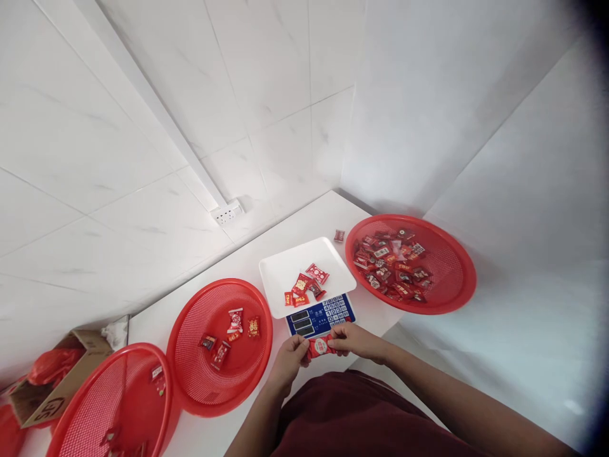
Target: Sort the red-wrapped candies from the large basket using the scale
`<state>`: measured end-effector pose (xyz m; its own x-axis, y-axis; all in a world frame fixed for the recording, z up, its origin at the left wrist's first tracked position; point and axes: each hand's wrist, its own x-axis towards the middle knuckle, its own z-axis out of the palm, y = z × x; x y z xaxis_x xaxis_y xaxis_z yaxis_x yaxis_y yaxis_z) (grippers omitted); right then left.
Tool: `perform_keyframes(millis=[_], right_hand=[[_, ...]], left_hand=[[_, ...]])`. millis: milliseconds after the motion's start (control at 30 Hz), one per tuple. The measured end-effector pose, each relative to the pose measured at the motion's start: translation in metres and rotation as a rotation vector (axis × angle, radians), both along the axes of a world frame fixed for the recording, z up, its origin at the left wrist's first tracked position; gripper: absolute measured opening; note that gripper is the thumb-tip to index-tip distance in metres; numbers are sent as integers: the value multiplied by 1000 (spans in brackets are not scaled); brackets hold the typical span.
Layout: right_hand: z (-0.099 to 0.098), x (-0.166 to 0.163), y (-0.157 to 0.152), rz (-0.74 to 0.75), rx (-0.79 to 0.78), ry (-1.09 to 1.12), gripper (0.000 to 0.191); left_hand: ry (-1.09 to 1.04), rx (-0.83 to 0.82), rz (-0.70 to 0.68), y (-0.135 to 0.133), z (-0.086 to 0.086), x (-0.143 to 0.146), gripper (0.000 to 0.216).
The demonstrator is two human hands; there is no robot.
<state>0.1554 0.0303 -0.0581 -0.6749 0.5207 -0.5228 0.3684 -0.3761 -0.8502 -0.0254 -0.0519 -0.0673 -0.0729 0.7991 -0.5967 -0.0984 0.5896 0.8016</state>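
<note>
Both my hands hold one red wrapped candy [320, 346] in front of the scale, just above the table edge. My left hand [291, 358] pinches its left end and my right hand [354, 341] pinches its right end. The scale [318, 315] has a blue keypad and a white weighing tray [285, 273] with several red candies [307, 284] on it.
A red mesh basket [447, 254] full of candies sits at the right. Another red basket [190, 355] with a few candies lies left of the scale, and a third [85, 406] at the lower left. One loose candy [339, 235], a wall socket [227, 212] and a cardboard box [52, 387] are also in view.
</note>
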Motion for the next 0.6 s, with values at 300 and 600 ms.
perform_keyframes(millis=[300, 600], right_hand=[[5, 1, 39, -262, 41, 25, 34], [7, -7, 80, -445, 55, 13, 30]], left_hand=[[14, -24, 212, 11, 16, -31, 40], [-19, -18, 301, 9, 22, -49, 38]])
